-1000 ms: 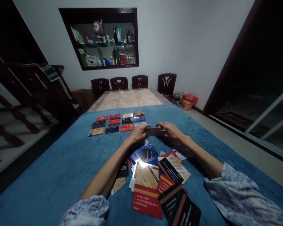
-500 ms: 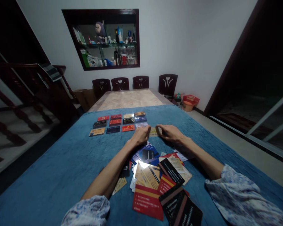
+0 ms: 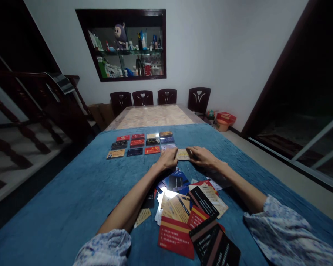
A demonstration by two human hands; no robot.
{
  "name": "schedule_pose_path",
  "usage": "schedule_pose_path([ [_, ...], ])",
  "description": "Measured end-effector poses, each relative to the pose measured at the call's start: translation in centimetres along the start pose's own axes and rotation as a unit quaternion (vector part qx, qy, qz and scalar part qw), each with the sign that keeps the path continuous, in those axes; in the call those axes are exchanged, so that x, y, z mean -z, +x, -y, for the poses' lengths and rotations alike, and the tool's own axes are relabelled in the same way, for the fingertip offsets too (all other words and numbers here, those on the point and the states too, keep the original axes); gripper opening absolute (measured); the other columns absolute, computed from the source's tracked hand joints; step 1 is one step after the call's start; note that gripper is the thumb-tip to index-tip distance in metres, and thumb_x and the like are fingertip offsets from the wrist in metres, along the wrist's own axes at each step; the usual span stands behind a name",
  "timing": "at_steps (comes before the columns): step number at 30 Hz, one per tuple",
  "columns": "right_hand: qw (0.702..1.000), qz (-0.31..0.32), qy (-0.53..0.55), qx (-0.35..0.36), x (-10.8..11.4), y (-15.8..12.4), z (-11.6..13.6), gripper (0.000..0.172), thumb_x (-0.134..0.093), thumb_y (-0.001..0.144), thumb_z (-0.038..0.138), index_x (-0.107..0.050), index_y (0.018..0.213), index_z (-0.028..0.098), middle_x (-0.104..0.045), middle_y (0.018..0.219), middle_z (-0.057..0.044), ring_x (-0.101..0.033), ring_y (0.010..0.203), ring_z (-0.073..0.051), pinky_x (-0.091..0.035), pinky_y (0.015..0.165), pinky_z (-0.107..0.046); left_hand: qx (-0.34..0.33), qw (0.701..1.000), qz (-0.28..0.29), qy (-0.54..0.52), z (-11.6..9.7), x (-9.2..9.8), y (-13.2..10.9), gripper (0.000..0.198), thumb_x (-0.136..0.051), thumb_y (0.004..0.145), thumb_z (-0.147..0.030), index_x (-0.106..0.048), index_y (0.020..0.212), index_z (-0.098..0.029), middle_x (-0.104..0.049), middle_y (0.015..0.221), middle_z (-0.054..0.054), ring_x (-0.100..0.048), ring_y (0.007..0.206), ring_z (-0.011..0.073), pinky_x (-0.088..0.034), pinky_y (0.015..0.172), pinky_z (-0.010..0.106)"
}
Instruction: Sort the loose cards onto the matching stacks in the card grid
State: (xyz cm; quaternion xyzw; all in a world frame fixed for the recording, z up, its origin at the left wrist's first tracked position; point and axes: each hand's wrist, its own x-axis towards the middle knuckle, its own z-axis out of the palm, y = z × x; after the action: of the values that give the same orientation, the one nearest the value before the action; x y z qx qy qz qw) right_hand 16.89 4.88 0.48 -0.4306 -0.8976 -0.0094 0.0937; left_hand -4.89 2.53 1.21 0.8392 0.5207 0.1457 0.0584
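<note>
Left hand (image 3: 167, 159): gripping pale-yellow card (image 3: 183, 154), nine o'clock end
Right hand (image 3: 203, 157): gripping three o'clock end
Loose cards (image 3: 177, 210): lying toward six o'clock

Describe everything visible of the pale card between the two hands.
The pale card looks like thin plastic, cream with yellowish print too small to read. It appears nearly flat, long side crosswise, beyond the loose heap of cards. The left hand and right hand cover its ends. Whether it rests on the blue cloth is unclear.
</note>
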Motion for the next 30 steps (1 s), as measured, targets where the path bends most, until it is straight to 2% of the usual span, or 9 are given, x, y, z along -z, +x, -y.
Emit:
schedule_pose_path([
  [5, 1.0, 0.005, 0.007, 0.013, 0.2, 0.1, 0.0, 0.035, -0.058, 0.087, 0.03, -0.058, 0.12, 0.018, -0.065, 0.107, -0.012, -0.058, 0.095, -0.023, -0.04, 0.077, -0.029, 0.004, 1.0, 0.011, 0.016, 0.0, 0.4, 0.0, 0.024, -0.055, 0.081, -0.015, -0.057, 0.105, -0.016, -0.064, 0.108, 0.013, -0.057, 0.106, 0.0304, -0.042, 0.089, 0.042],
  [8, 1.0, 0.001, -0.007, 0.02, 0.2, 0.2, -0.3, 0.037, -0.058, 0.088, 0.034, -0.058, 0.123, 0.019, -0.063, 0.108, -0.012, -0.056, 0.098, -0.024, -0.04, 0.078, -0.03, 0.011, 0.999, 0.032, 0.027, -0.2, 1.0, 0.0, 0.024, -0.056, 0.081, -0.016, -0.057, 0.105, -0.017, -0.064, 0.109, 0.012, -0.056, 0.107, 0.0299, -0.042, 0.091, 0.044],
  [13, 0.999, -0.014, -0.037, 0.035, -0.1, 0.6, -0.8, 0.047, -0.061, 0.087, 0.041, -0.058, 0.128, 0.019, -0.057, 0.117, -0.016, -0.05, 0.105, -0.029, -0.041, 0.078, -0.034, 0.02, 0.994, 0.076, 0.072, -0.6, 2.5, 0.1, 0.026, -0.062, 0.081, -0.024, -0.058, 0.106, -0.019, -0.057, 0.123, 0.013, -0.049, 0.118, 0.0304, -0.041, 0.097, 0.045],
  [17, 0.998, -0.011, -0.032, 0.052, 0.1, 1.1, -0.8, 0.043, -0.062, 0.086, 0.043, -0.061, 0.123, 0.022, -0.057, 0.117, -0.015, -0.049, 0.105, -0.029, -0.041, 0.077, -0.035, 0.005, 0.991, 0.093, 0.099, -0.3, 3.2, 0.1, 0.026, -0.063, 0.081, -0.026, -0.058, 0.106, -0.019, -0.054, 0.126, 0.012, -0.047, 0.119, 0.03, -0.042, 0.096, 0.046],
  [26, 0.996, 0.025, -0.056, 0.066, 1.4, 3.1, 0.8, 0.033, -0.063, 0.086, 0.041, -0.064, 0.111, 0.022, -0.057, 0.116, -0.013, -0.048, 0.106, -0.027, -0.037, 0.073, -0.031, -0.025, 0.987, 0.074, 0.14, 1.6, 3.7, -0.1, 0.022, -0.061, 0.079, -0.024, -0.059, 0.1, -0.018, -0.057, 0.121, 0.012, -0.045, 0.118, 0.0307, -0.041, 0.094, 0.049],
  [30, 0.995, 0.032, -0.058, 0.072, 1.6, 4.3, 1.3, 0.033, -0.065, 0.084, 0.041, -0.064, 0.111, 0.022, -0.057, 0.116, -0.013, -0.047, 0.108, -0.028, -0.036, 0.073, -0.031, -0.032, 0.987, 0.063, 0.143, 2.7, 4.0, -0.2, 0.019, -0.061, 0.078, -0.023, -0.06, 0.096, -0.018, -0.058, 0.117, 0.012, -0.046, 0.117, 0.0309, -0.041, 0.093, 0.049],
])
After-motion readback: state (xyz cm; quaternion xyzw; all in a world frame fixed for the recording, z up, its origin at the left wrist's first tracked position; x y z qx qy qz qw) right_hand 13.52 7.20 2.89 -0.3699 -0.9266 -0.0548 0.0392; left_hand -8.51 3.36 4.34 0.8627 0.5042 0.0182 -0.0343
